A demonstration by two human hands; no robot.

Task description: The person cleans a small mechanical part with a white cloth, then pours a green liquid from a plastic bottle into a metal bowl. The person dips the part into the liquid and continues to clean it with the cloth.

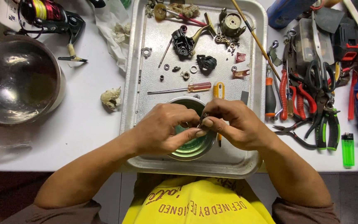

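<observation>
Both hands, left (pixel 164 128) and right (pixel 237 124), fingertips pinched together on a small metal part (pixel 202 120) over a small bowl (pixel 193 147).

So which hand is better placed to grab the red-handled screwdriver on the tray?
Probably the right hand: the screwdriver has its handle pointing right, closer to that hand. The left hand sits nearer the tip.

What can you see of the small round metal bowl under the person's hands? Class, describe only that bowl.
The small round metal bowl stands upright on the metal tray, near its front edge. It looks like shiny steel, with a greenish tint inside; whether that is liquid or reflection cannot be told. Both hands, left hand and right hand, work a tiny dark part above it and hide most of it. Its back rim and front curve show.
</observation>
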